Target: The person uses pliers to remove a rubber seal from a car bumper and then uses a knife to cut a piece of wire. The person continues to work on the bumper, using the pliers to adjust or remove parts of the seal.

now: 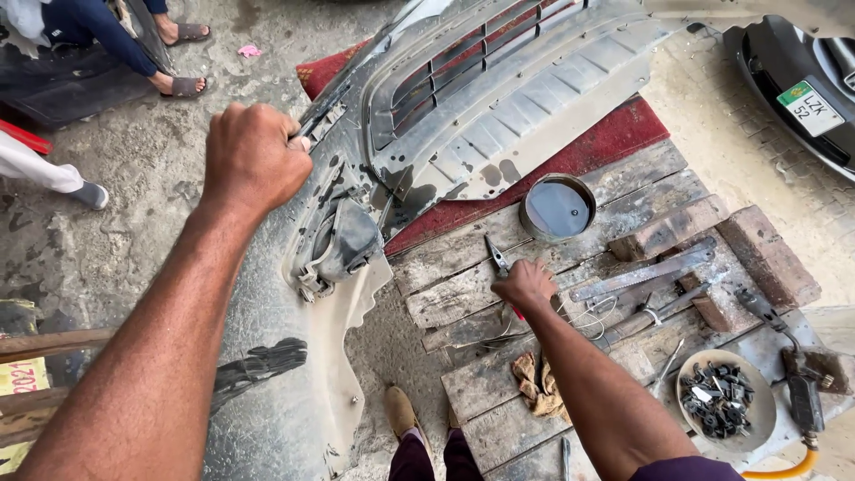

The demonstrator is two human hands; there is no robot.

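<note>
While left hand (pixel 254 156) fists bumper (pixel 499 98) edge — right hand (pixel 525 285) seemingly closes on pliers (pixel 495 256).

plate: white rectangular licence plate with green corner (pixel 809 108) | on black car bumper (pixel 784 71) | sign: yellow printed board (pixel 20 379), far left of it

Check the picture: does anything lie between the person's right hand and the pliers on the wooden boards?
Nothing visible does. The right hand already rests on the red-handled metal pliers, whose jaws poke out above the knuckles on the grey wooden boards. The round metal tin sits apart, further up.
</note>
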